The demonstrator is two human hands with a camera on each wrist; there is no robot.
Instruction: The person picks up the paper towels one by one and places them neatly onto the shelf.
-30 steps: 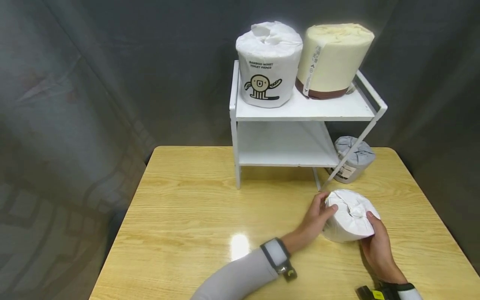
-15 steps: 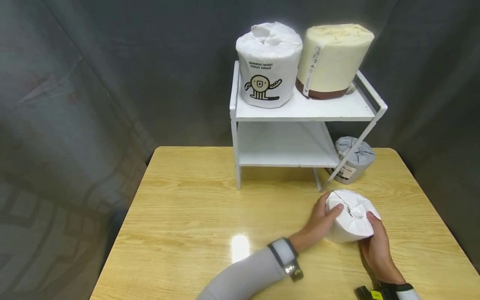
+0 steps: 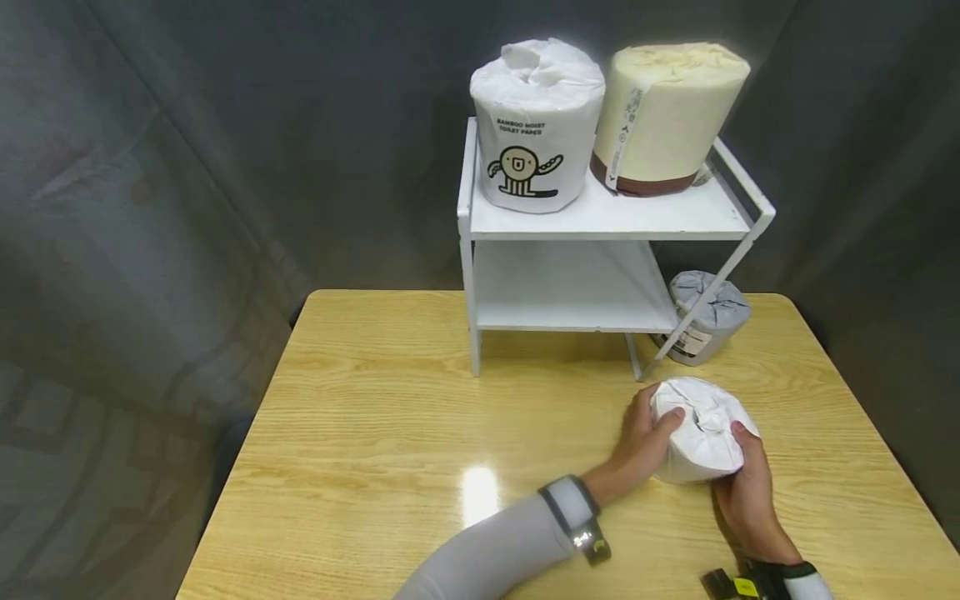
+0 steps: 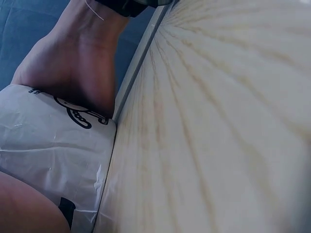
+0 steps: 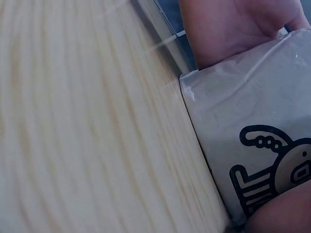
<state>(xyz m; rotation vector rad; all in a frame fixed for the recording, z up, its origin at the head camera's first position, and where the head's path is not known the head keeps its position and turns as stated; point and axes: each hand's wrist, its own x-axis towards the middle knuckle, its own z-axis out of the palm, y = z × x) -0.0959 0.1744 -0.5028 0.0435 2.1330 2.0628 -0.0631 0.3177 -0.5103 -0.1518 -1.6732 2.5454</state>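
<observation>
A paper-wrapped toilet roll (image 3: pixel 701 454) stands on the table at the right, its crumpled white top facing up. My left hand (image 3: pixel 637 442) grips its left side, thumb over the top edge. On the opposite side my right hand (image 3: pixel 752 492) holds it, thumb likewise on the top. In the right wrist view the wrapper of the toilet roll (image 5: pixel 233 111) shows a black-outlined cartoon figure, and its base meets the tabletop. The left wrist view shows part of the same print on the toilet roll (image 4: pixel 53 141) beside my palm.
Behind stands a white two-tier rack (image 3: pixel 600 221). Its top shelf bears a white bamboo toilet paper roll (image 3: pixel 536 125) and a cream-wrapped roll (image 3: pixel 671 117). A grey-wrapped roll (image 3: pixel 708 317) stands by the rack's right leg. Dark curtains (image 3: pixel 360 150) surround the wooden table (image 3: pixel 375 433).
My left hand has shifted slightly right along the roll, its thumb further onto the top. The right wrist has moved slightly left; the roll has hardly moved.
</observation>
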